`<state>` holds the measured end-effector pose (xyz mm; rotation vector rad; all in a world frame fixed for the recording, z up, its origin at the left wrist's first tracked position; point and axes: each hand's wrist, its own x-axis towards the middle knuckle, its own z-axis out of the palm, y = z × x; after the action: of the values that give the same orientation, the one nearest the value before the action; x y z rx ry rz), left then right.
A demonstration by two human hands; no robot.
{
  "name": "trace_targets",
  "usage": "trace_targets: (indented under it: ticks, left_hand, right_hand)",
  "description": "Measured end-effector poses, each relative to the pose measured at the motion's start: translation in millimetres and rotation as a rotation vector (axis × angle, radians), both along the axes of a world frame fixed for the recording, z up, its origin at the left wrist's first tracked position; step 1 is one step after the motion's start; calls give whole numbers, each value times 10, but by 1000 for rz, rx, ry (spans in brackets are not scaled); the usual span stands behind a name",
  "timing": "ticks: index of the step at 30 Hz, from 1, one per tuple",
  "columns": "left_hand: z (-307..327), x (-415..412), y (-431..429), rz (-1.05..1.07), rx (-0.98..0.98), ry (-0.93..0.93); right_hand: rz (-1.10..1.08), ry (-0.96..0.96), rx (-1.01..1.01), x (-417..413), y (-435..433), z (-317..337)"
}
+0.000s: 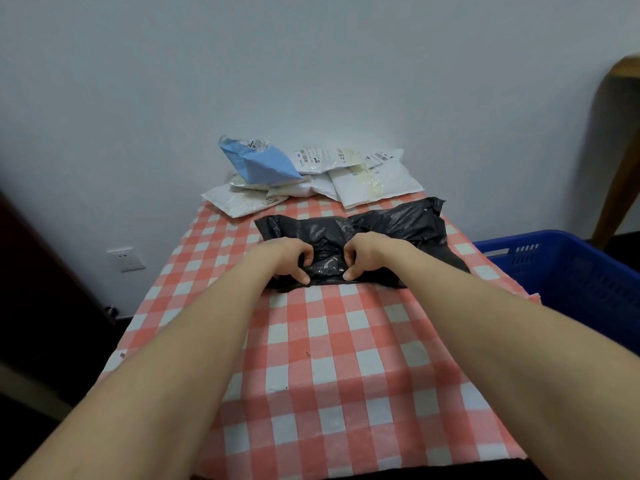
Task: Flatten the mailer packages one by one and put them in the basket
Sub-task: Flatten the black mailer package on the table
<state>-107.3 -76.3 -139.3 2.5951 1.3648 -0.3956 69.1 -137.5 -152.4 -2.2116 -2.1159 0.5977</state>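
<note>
Arms outstretched across the table (114, 362), a person works on a black mailer package (388, 223) at the centre of the frame. The left hand (291, 259) and the right hand (363, 258) sit close together on the package's near edge. Both have their fingers curled inward and their thumbs down, pinching a bunched fold of the glossy black plastic between them. The package lies crumpled on a red-and-white checked cloth (346, 358) that covers the tabletop. Its far corner rises slightly toward the upper right.

Behind it, at the far end of the table and against the pale wall (311, 64), a loose pile of white mailer packages (374, 181) rests. Printed labels show on several of them. A blue mailer package (263, 164) is propped on top of the pile at its left side, tilted and partly open.

The blue plastic basket (571, 271) stands just beside the table at the right edge of the frame, its slotted wall and rim in view. What it holds cannot be seen from here. A white wall socket (124, 259) sits low on the wall at the left. A wooden furniture leg (616, 150) slants down the upper right corner.
</note>
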Motion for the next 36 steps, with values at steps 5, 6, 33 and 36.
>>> trace_targets:
  ticks: [5,6,33,36]
  left_hand:
    - [-31,30,27,-71,14,-42]
    - [-29,40,28,-78,9,-43]
    - [-50,304,326,-18,169,-114]
    - [-56,340,309,-29,206,-123]
  right_hand:
    - [-1,-5,-6,3,30,2]
    - [8,-9,-1,-8,26,12]
    - [-6,-35,54,-102,425,37]
    - [3,-62,96,-124,440,3]
